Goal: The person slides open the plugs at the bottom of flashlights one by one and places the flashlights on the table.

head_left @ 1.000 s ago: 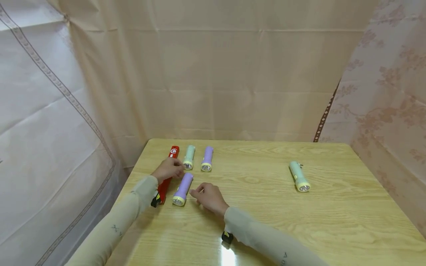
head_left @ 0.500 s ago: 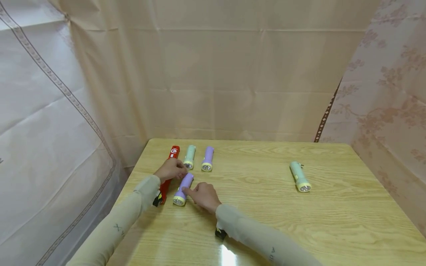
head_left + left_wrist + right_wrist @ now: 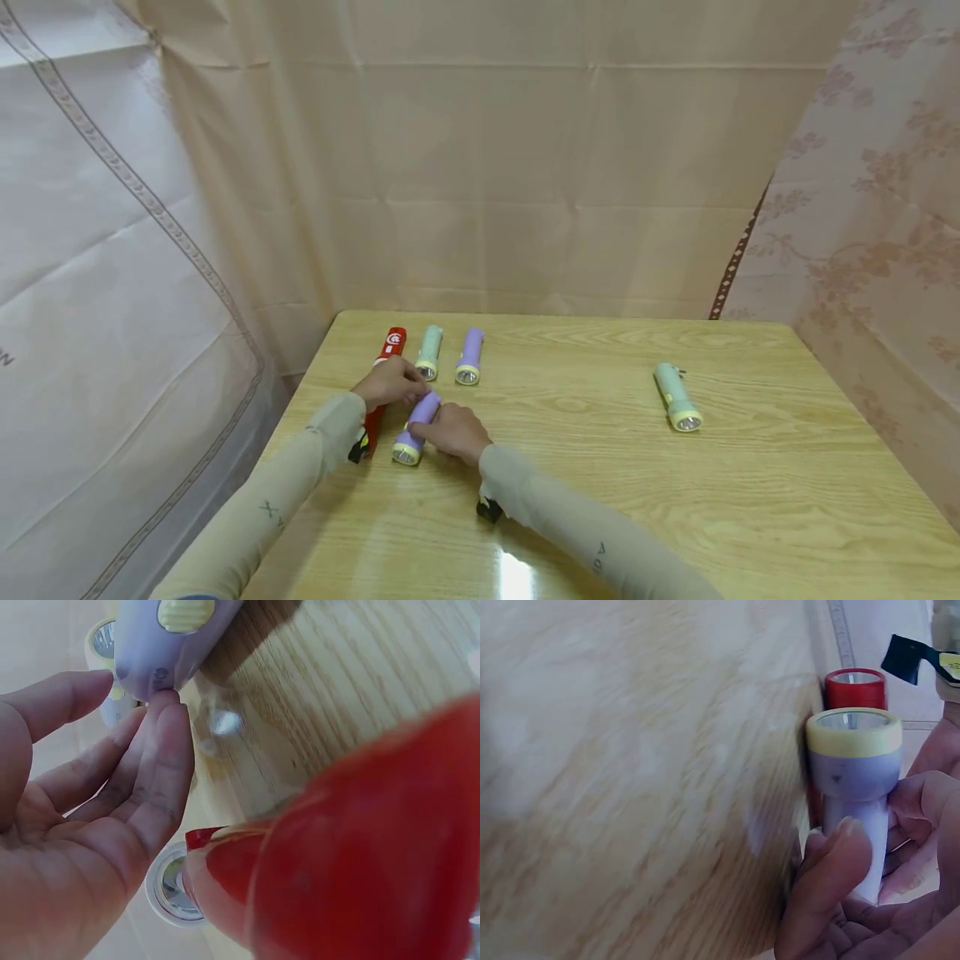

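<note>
A purple flashlight (image 3: 422, 417) with a pale yellow lens rim lies near the table's left side, lens toward me. My right hand (image 3: 454, 432) holds its body between thumb and index finger, seen close in the right wrist view. At the tail end, my left hand (image 3: 390, 382) touches the flashlight with its fingertips, the thumb alongside in the left wrist view. Under the left hand lies a long red flashlight (image 3: 392, 340), partly hidden by it. Just behind are a green flashlight (image 3: 431, 348) and a second purple flashlight (image 3: 470, 353), side by side.
Another green flashlight (image 3: 675, 396) lies apart on the right side of the wooden table (image 3: 570, 500). Beige cloth (image 3: 480, 167) hangs behind the table's back edge. White cloth (image 3: 112, 333) hangs on the left, and flowered cloth (image 3: 885, 250) on the right.
My right hand has moved left and taken hold of the near purple flashlight. My left hand has shifted slightly right, its fingertips now at that flashlight's tail.
</note>
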A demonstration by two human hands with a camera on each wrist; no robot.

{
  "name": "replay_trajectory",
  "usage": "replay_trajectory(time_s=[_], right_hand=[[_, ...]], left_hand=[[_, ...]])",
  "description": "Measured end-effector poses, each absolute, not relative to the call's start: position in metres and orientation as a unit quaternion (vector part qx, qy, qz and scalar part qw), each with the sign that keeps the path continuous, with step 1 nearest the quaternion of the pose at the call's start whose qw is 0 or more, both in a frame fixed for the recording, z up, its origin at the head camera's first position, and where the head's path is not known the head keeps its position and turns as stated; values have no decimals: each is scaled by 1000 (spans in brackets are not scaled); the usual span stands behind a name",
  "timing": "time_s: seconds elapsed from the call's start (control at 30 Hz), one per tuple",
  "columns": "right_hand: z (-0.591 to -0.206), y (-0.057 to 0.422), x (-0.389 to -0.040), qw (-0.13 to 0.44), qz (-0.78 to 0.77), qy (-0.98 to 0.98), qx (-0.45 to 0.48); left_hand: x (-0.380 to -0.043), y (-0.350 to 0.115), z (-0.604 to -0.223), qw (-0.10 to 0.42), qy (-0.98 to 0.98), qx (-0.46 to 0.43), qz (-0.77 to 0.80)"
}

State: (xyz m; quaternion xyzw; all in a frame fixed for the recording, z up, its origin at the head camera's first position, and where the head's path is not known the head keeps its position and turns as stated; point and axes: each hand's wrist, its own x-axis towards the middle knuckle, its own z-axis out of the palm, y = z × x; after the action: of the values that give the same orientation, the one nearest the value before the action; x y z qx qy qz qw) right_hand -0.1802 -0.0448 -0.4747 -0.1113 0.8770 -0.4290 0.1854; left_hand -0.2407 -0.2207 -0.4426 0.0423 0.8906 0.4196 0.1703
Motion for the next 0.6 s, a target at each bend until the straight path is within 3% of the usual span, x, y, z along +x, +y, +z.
replay_trajectory(time_s=[0.6], right_hand=[[-473, -43, -183, 213, -491, 838, -106]], left_hand=[[-240, -220, -441, 200, 896, 41, 396]])
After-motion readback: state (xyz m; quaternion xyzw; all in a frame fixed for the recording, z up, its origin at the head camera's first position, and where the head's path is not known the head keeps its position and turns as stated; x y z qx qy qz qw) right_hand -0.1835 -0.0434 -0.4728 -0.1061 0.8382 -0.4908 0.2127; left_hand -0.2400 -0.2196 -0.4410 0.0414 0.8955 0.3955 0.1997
